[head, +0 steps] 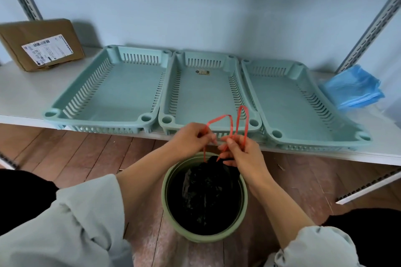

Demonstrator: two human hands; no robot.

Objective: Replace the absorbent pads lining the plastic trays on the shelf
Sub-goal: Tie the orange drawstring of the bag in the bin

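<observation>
Sleeves of pale grey frame the bottom of my view, and between them a green bin (pixel 205 238) stands on the wooden floor, lined with a black bag (pixel 208 188) gathered shut at its top. Just above the bin I see both hands working the bag's red drawstring (pixel 236 124). My left hand (pixel 192 140) has its fingers curled, pinching one loop of the string; my right hand (pixel 240 150) pinches the other strands between thumb and fingertips, the loops standing up above them.

Beyond the hands, along the front edge of the white shelf (pixel 23 95), three teal plastic trays (pixel 201 93) sit side by side, rims touching, their floors bare. At the shelf's right end, just beside the right tray, lies a stack of folded blue pads (pixel 351 86). At the far left corner a cardboard box (pixel 41 43) leans near the wall.
</observation>
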